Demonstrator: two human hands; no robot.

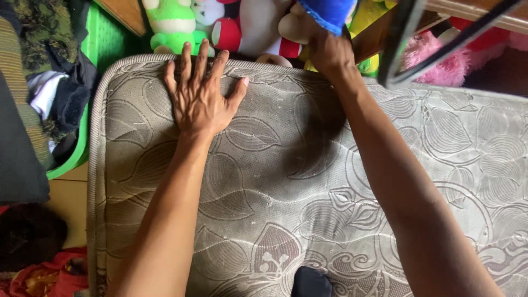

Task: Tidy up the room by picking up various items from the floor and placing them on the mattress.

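Grey leaf-pattern mattress [308, 181], left hand [201, 96] flat on far edge w/ fingers spread wide, right hand [329, 52] far, gripping blue cloth [327, 12], plush toys [231, 25] beyond.

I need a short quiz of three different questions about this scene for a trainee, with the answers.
1. True or false: the left hand lies flat, fingers spread, on the grey leaf-patterned quilted mattress.
2. What does the right hand grip? A) blue cloth B) green plastic basket C) pink fluffy toy
3. Fill in: beyond the mattress's far edge lies a pile of soft ____.

Key: 1 true; 2 A; 3 toys.
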